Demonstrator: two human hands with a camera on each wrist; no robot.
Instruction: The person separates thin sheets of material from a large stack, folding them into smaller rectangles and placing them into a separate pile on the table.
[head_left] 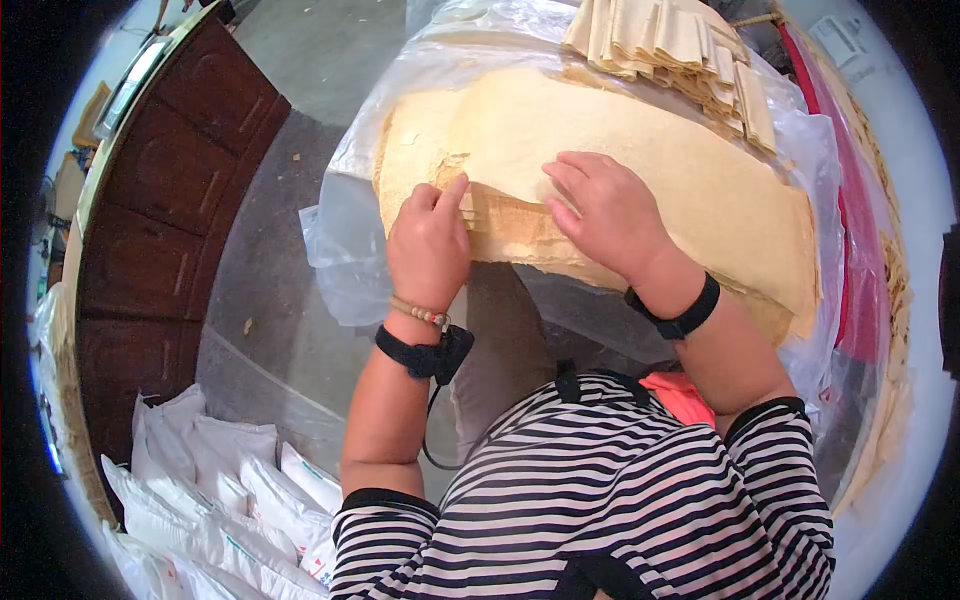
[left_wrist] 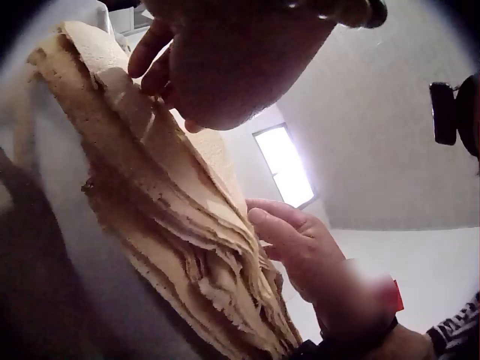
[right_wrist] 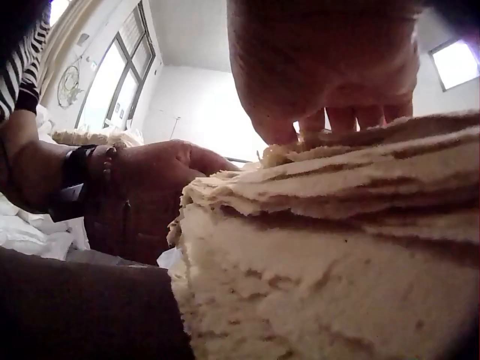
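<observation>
A stack of thin, pale-yellow sheets (head_left: pixel 640 150) that look like tofu skin lies across plastic sheeting in front of me. The top sheet's near edge is ragged, and layered edges (left_wrist: pixel 172 202) show beneath it in the left wrist view. At the stack's near left part, my left hand (head_left: pixel 428 240) reaches over the edge, fingertips right at a torn patch (head_left: pixel 452 163). My right hand (head_left: pixel 612 212) lies over the top sheet farther right, thumb apart from the fingers. In the right wrist view, the right hand's fingers (right_wrist: pixel 341 118) come down onto the sheets, their tips partly hidden.
Folded sheets (head_left: pixel 665 45) are piled behind the stack. Clear plastic (head_left: pixel 340 220) hangs over its left side. Dark wooden cabinets (head_left: pixel 170 180) line the left, and white sacks (head_left: pixel 220 490) stand at lower left. A red strip (head_left: pixel 845 250) runs along the right.
</observation>
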